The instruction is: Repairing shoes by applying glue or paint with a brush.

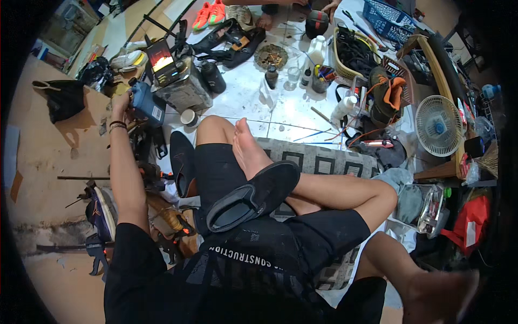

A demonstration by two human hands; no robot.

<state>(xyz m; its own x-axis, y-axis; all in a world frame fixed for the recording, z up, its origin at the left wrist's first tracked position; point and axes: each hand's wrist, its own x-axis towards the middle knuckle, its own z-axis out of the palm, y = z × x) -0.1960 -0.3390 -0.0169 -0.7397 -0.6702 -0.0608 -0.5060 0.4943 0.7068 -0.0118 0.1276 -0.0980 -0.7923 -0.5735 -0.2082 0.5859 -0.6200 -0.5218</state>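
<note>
My left arm stretches forward, and my left hand [121,103] is closed on the handle side of a blue plastic jerrycan [148,105], which stands beside a grey metal box. My right hand [445,289] is raised at the lower right, apart from any object; motion smears its fingers. A black slip-on shoe [278,186] rests across my lap, its grey-lined opening toward my body. Its likely mate, another black shoe [182,162], leans beside my left knee. Near the jerrycan sits a small round tub [189,117].
A grey box [186,89], black bottle [212,76] and glass [293,75] stand ahead. At right are a worn brown shoe [386,97], a fan [438,126] and a wooden frame [431,65]. Clamps [97,254] lie left. Another person's hand [330,8] shows at the top.
</note>
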